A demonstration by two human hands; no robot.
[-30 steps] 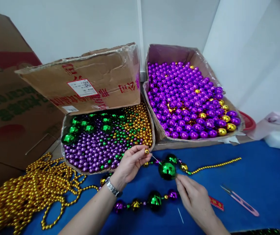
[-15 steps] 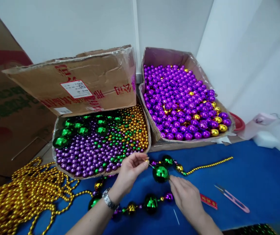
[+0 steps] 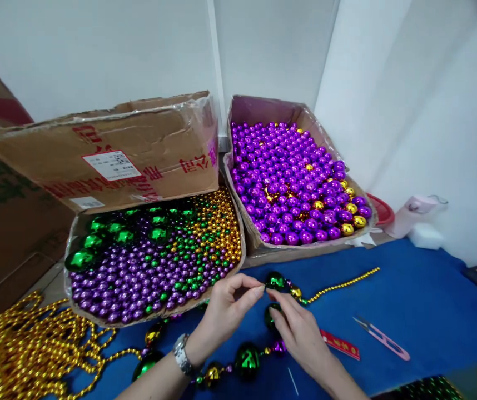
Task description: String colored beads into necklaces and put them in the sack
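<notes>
Blue cloth covers the table before two bead boxes. Over it my left hand pinches thumb to forefinger, fingertips meeting my right hand, which cups a green bead of the strand.

The left hand and right hand have closed together, apparently hiding the large green bead.

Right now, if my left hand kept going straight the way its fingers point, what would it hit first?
Most likely your right hand: the left hand points right, fingertips nearly meeting the right fingertips over the large green bead. Depth is unclear.
</notes>
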